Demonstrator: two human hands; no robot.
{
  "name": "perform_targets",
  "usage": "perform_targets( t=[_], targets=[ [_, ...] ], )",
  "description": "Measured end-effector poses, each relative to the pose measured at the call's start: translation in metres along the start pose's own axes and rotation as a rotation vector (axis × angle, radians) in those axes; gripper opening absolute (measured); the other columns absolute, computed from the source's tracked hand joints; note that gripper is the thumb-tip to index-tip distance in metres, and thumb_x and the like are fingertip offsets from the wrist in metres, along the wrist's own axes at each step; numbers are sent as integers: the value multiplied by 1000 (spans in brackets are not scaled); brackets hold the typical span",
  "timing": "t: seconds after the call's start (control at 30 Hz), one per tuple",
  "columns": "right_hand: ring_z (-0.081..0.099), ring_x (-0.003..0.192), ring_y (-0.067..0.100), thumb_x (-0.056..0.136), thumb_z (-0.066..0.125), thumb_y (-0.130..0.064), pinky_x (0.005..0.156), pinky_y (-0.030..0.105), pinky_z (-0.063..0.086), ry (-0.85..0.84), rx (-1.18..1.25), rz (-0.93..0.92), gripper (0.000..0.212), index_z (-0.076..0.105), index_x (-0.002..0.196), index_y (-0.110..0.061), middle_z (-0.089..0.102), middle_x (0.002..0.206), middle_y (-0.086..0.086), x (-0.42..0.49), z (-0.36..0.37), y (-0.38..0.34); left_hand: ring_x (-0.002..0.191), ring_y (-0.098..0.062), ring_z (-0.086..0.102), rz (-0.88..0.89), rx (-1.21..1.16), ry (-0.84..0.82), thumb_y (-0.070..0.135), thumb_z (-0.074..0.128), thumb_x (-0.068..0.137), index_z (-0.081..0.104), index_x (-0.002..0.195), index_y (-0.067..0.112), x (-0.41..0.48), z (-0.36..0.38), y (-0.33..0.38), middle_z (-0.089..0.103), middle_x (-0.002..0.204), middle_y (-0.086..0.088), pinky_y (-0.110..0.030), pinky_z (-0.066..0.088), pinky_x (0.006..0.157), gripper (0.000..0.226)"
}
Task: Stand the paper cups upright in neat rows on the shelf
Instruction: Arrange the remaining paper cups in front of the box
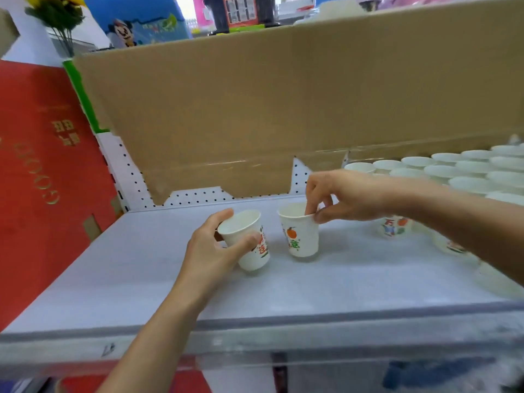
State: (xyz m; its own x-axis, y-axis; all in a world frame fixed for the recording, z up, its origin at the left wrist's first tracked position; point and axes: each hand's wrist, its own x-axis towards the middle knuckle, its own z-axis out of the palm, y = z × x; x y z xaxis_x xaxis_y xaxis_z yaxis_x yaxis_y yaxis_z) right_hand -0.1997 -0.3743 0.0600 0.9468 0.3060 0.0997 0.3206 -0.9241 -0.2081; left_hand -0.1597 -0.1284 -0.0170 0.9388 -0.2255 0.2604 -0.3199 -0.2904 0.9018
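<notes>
Head view: left cup tilted leftward, right cup upright.

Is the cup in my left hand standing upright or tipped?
Tipped: the cup in the left hand leans left, mouth turned toward you.

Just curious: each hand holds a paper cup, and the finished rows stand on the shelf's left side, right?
No: the head view shows the rows of cups on the right side of the shelf, not the left. Otherwise yes: the left hand grips one cup, the right hand pinches the other cup by its rim.
</notes>
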Motion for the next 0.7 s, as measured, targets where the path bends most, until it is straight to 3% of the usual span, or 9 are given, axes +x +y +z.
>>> perform_targets(
  t=[0.1, 0.23, 0.33, 0.57, 0.7],
  targets=[
    [49, 80, 5, 82, 71, -20, 69, 21, 39, -40, -61, 61, 20, 73, 88, -39, 51, 96, -8, -43, -11, 16, 105, -9, 57, 25, -12, -44, 38, 79, 73, 53, 133, 31, -12, 30, 12, 61, 119, 8, -19, 48, 73, 66],
    [47, 80, 3, 83, 71, -23, 68, 18, 39, -98, -167, 137, 16, 75, 94, -33, 53, 93, -11, -83, -20, 33, 105, -7, 57, 63, -10, -90, 43, 79, 70, 53, 132, 32, -29, 64, 29, 61, 120, 11, -26, 51, 82, 69],
    [51, 86, 8, 84, 70, -22, 77, 28, 46, -135, -211, 182, 17, 75, 97, -31, 56, 93, -10, -102, -23, 41, 107, -9, 58, 96, 17, -112, 47, 80, 68, 51, 134, 33, -41, 84, 40, 60, 122, 12, -31, 51, 90, 73],
    [53, 98, 13, 89, 62, -17, 83, 34, 49, -173, -360, 181, 21, 72, 102, -31, 51, 92, -12, -126, -30, 64, 110, -8, 53, 131, 42, -151, 48, 79, 68, 43, 138, 37, -68, 120, 60, 53, 129, 14, -28, 51, 91, 79],
    [54, 99, 16, 89, 55, -4, 81, 34, 51, -151, -414, 169, 36, 72, 102, -32, 47, 90, -13, -130, -30, 79, 112, -9, 53, 153, 33, -173, 44, 81, 68, 38, 139, 38, -79, 141, 68, 53, 129, 12, -27, 51, 92, 83]
  ],
)
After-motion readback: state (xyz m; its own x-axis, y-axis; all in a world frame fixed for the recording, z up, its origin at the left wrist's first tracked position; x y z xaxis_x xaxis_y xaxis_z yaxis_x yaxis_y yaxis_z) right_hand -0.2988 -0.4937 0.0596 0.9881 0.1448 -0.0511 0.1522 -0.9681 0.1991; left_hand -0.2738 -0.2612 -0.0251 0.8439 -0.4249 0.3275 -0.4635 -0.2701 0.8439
